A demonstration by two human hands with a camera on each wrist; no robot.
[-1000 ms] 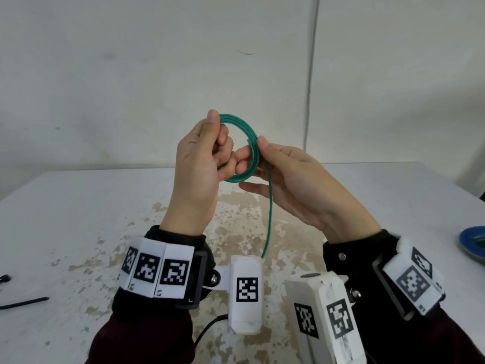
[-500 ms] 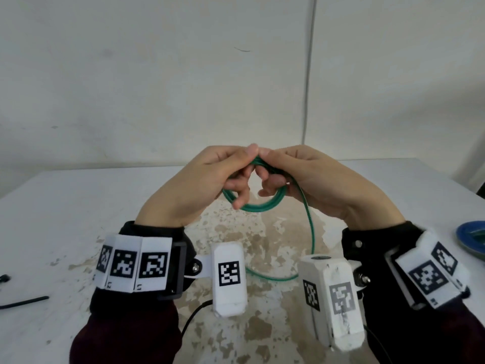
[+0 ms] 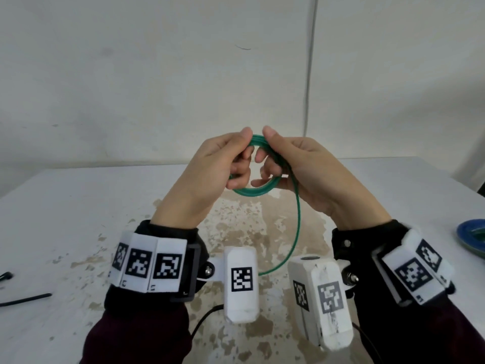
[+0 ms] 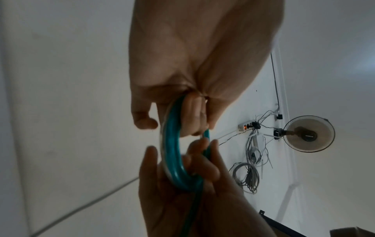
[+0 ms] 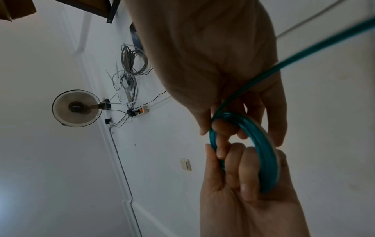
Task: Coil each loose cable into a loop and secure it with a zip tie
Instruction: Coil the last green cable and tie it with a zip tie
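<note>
Above the white table, we see from the head view our left hand and right hand gripping the green cable coil between them, its tail hanging below. Both wrist views show fingers hooked through the coil.

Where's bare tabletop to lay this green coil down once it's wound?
Bare table lies far left, behind the black zip tie, and far right, behind the blue dish. It is crowded in the middle: left hand and right hand hold the green coil, its tail hanging.
</note>
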